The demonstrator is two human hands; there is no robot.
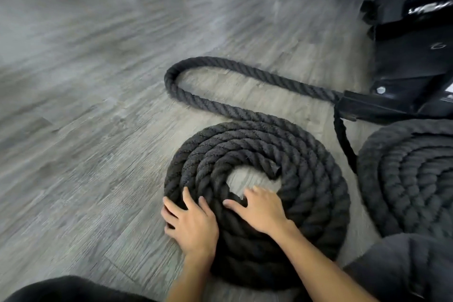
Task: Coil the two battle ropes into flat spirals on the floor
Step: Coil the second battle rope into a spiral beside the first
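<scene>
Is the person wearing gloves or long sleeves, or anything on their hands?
No gloves. The left hand and right hand are bare, with no rings showing. The left forearm and right forearm are bare too: no sleeves, watch or bands in view.

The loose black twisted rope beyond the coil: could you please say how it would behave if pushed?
The loose thick black twisted rope probably flexes rather than slides whole; it already lies in a hairpin bend. Its thickness suggests weight. Its far end enters the black metal frame, so it likely stays anchored.
</scene>
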